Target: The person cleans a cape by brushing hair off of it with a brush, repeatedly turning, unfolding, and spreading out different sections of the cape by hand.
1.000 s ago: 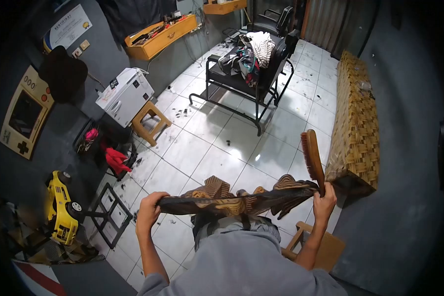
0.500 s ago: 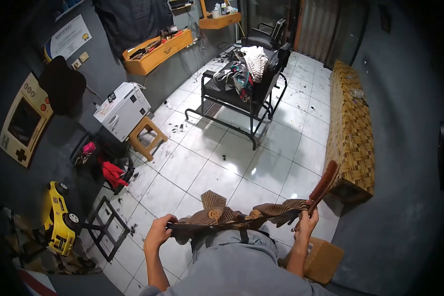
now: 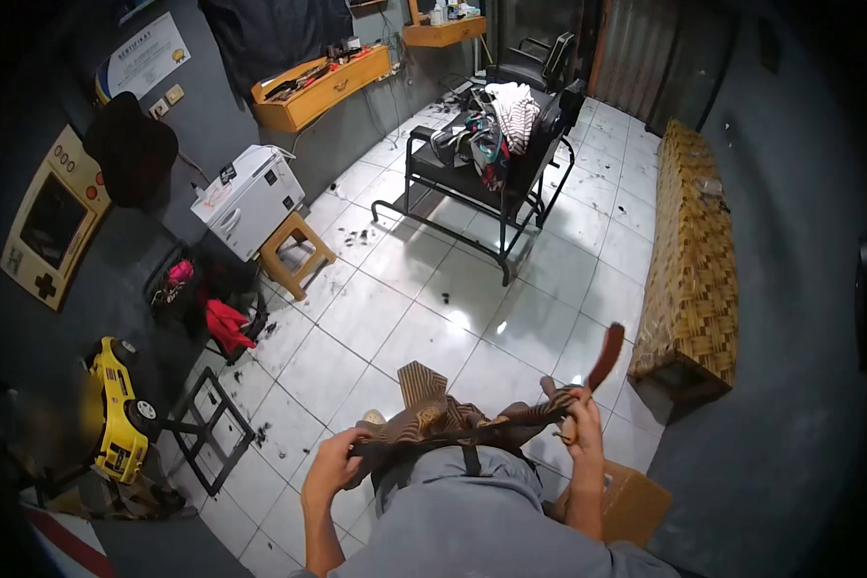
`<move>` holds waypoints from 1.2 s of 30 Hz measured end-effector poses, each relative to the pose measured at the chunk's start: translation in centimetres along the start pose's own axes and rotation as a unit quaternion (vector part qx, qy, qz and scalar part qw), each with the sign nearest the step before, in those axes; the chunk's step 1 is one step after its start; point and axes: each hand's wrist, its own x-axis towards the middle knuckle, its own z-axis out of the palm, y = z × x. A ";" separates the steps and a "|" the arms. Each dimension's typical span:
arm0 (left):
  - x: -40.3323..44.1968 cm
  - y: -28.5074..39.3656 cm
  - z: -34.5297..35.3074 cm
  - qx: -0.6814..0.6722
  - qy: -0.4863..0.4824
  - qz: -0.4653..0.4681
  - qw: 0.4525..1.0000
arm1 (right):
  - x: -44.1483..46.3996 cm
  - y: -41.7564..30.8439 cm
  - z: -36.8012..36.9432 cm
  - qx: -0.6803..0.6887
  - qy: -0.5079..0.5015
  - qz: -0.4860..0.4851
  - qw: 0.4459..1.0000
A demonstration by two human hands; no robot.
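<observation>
Two ends of patterned cloth point(image 3: 435, 420) are pinched btwn fingers, L hand point(image 3: 331, 466) & R hand point(image 3: 586, 426), latter prob. clasping brush point(image 3: 607, 356) too.

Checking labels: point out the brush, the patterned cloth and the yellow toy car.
Brush point(image 3: 605, 358), head view: its upper part.
Patterned cloth point(image 3: 438, 417), head view: its printed middle.
Yellow toy car point(image 3: 118, 409), head view: its body.

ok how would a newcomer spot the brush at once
Find the grey shirt at the bottom, then go to the right hand, at the right end of the patterned cloth. The brush juts up from that hand: slim, curved and reddish-brown, while the cloth beside it hangs bunched.
</observation>
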 end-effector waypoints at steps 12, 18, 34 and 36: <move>4.3 6.9 6.0 -0.029 -0.005 0.222 0.975 | -2.7 3.2 11.6 -0.214 -0.266 0.035 0.939; 3.4 7.3 8.2 -0.051 -0.011 0.212 0.976 | -4.0 3.4 13.1 -0.424 -0.274 -0.030 0.862; 4.1 7.4 8.5 -0.070 -0.081 0.105 0.989 | -3.0 3.2 11.0 -0.325 -0.276 0.023 0.904; 4.4 6.9 8.8 -0.070 -0.090 0.104 0.988 | -2.9 2.9 10.8 -0.331 -0.312 0.034 0.890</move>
